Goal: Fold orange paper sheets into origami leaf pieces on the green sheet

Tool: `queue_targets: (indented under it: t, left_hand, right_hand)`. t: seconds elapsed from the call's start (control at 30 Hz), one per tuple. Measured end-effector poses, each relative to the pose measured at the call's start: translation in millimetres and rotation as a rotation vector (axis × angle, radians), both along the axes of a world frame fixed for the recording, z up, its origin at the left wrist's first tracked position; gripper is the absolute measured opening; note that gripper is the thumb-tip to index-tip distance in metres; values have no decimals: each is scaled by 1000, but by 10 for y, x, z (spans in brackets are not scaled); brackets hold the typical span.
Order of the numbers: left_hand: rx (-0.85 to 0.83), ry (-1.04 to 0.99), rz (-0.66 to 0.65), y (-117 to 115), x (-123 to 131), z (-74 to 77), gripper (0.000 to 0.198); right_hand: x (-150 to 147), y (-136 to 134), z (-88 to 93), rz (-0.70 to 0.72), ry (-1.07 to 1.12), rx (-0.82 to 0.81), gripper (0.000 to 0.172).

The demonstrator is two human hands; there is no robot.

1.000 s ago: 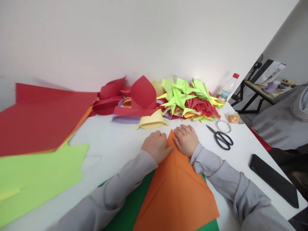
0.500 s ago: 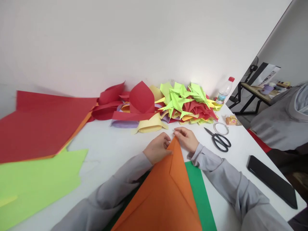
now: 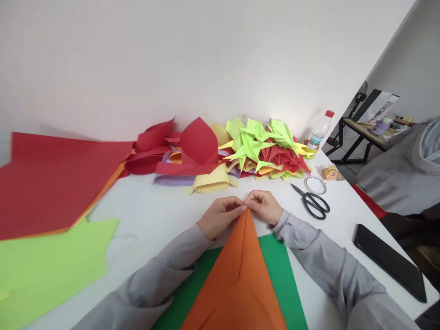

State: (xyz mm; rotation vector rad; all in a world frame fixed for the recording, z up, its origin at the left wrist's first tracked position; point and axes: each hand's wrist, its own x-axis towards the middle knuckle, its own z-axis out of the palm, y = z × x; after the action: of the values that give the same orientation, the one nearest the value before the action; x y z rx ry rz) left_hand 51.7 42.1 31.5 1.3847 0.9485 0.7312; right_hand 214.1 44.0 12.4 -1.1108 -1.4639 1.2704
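A folded orange paper sheet point(image 3: 237, 279) rises from the table toward the camera, ending in a sharp tip at the far end. My left hand point(image 3: 220, 215) and my right hand point(image 3: 264, 206) meet at that tip, each with fingers pinched on it. Under the orange paper lies a green sheet point(image 3: 278, 256) flat on the white table point(image 3: 154, 206). Both arms are in grey sleeves.
A pile of folded paper shapes point(image 3: 254, 149) in red, lime and yellow lies by the wall. Large red sheets point(image 3: 51, 178) and lime sheets point(image 3: 48, 266) lie left. Scissors point(image 3: 311, 201), a tape ring point(image 3: 315, 184), a bottle point(image 3: 319, 130) and a black phone point(image 3: 388, 261) lie right. Another person's grey sleeve point(image 3: 398, 174) is at far right.
The orange paper has been lifted off the table and folded narrower, uncovering the green sheet. Both hands went from pressing flat beside the tip to pinching the tip together.
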Motion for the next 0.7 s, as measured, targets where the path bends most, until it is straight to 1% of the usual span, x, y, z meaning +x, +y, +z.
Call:
queue_targets:
  t: [0.17, 0.33, 0.47, 0.7]
  left_hand:
    - [-43, -44, 17, -23, 12, -32, 31]
    - [-84, -58, 60, -9, 21, -61, 26]
    - [-101, -65, 74, -11, 29, -76, 28]
    - [-118, -77, 79, -28, 30, -51, 27]
  right_hand:
    - [-23, -15, -12, 58, 82, -81, 48]
    - [-17, -37, 20, 88, 53, -39, 48]
    - [-10, -41, 10, 114, 28, -5, 47]
    - [-2, -11, -71, 137, 92, -77, 45]
